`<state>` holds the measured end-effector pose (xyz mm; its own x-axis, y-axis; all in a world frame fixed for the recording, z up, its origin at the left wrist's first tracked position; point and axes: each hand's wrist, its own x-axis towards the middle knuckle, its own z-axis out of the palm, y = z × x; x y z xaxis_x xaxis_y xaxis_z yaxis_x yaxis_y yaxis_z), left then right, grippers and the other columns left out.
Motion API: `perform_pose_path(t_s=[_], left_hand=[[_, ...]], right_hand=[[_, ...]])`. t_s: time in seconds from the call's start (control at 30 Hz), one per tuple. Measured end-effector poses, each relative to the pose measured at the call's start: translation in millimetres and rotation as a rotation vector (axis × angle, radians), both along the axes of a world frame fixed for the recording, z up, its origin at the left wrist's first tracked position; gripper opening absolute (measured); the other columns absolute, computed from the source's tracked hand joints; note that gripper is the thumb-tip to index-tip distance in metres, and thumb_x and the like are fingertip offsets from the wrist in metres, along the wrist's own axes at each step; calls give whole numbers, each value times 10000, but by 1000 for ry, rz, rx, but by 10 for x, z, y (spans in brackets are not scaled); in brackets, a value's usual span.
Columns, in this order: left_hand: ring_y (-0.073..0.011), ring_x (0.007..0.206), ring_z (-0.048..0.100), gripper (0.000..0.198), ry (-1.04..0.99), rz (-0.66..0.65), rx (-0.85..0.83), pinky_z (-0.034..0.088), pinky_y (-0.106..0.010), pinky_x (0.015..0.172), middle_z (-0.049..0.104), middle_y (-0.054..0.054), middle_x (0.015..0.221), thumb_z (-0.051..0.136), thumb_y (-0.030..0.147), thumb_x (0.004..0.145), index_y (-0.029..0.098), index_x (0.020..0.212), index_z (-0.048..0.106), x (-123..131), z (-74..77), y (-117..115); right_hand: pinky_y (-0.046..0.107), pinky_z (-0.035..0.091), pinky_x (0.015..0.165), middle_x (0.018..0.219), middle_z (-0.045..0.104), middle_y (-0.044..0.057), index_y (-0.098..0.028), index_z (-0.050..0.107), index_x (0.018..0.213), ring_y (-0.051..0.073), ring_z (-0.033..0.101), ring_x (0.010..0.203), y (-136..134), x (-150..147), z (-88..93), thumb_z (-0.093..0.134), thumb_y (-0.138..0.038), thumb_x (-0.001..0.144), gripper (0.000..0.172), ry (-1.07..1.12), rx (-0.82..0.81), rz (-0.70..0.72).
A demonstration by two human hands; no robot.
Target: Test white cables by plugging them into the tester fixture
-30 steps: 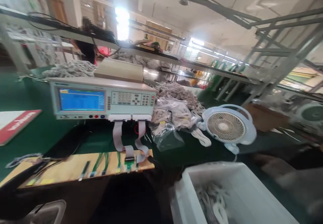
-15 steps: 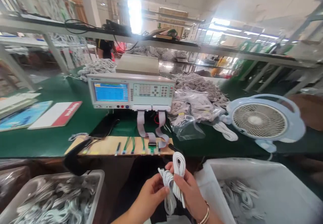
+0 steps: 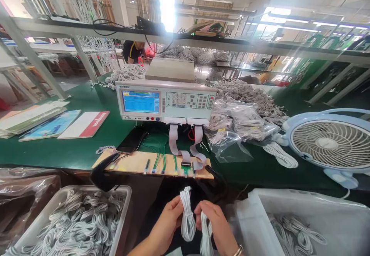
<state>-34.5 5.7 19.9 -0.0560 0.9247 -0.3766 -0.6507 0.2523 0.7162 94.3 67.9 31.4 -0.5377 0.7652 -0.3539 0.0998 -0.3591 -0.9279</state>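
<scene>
White coiled cables occupy both hands low in the middle of the view: the left hand is closed around one cable bundle, which stands upright with its looped end hanging below the fingers, while the right hand grips a second cable bundle that hangs down beside the first. The two hands are close together, just in front of the edge of the green workbench. Directly ahead of them a wooden test board lies on the bench edge, with green wires and small connectors across it, and two grey ribbon cables run from it up to a cable tester whose blue screen is lit. To the left, below the bench, a grey bin is full of coiled white cables; to the right a white bin holds a smaller heap of them. Clear plastic bags of cables are piled on the bench right of the tester, near a pale blue desk fan. Booklets and a red-and-white card lie on the bench at the left. Farther back, beyond a shelf rail, another person is partly visible.
</scene>
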Motion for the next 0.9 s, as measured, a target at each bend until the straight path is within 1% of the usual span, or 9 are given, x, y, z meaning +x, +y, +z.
perform_pose_path(t_s=[0.17,0.3,0.37,0.43,0.57,0.63,0.7,0.8,0.9], left_hand=[[-181,917,457,312,376,25,146,352,-262,809,498,-56,969,509,366,739,189,988,573,41,-80,42],[-189,938,451,282,569,56,243,335,-277,846,490,-56,953,491,334,751,198,985,569,64,-113,88],[-182,912,455,260,558,100,250,350,-268,811,482,-52,957,504,326,741,194,958,563,98,-87,105],[-155,836,462,241,470,123,236,364,-243,741,485,-40,909,549,311,712,185,917,542,144,-61,123],[-87,624,421,370,202,63,249,338,-192,577,472,11,728,692,328,560,179,821,476,190,-119,191],[-83,594,414,404,142,31,259,335,-196,559,469,11,690,691,407,533,163,766,470,161,-170,240],[-95,599,432,386,163,26,212,353,-214,570,475,-3,662,612,486,600,143,718,482,105,-181,286],[-110,613,469,394,249,59,90,380,-235,589,505,-28,648,471,510,712,120,722,524,2,-109,335],[-119,615,505,427,274,63,3,398,-241,591,558,-54,677,513,514,678,107,803,553,-98,-26,369]], right_hand=[[258,413,687,783,640,34,-178,645,848,174,562,748,99,-7,95,492,-306,740,227,-199,415,136],[249,397,672,796,637,34,-190,638,863,162,545,720,137,-7,105,453,-267,755,228,-268,591,175],[242,399,649,758,630,32,-171,626,866,155,537,698,161,-20,36,448,-287,763,236,-230,520,100],[235,407,625,714,622,29,-144,616,848,147,533,668,201,-40,-46,447,-327,767,261,-131,343,15],[214,402,539,652,604,16,-129,599,742,126,518,580,293,-71,-127,567,-343,686,223,12,65,-52],[209,391,510,622,598,11,-130,594,739,116,506,544,328,-81,-121,601,-311,661,198,30,30,-52],[215,393,515,621,605,18,-127,603,787,117,505,544,359,-91,-107,596,-303,670,211,24,36,-43],[221,397,528,641,613,21,-131,621,837,125,507,568,408,-113,-93,586,-317,680,246,10,60,-58],[214,386,517,646,614,17,-136,635,836,119,495,567,461,-135,-85,581,-312,688,236,30,32,-83]])
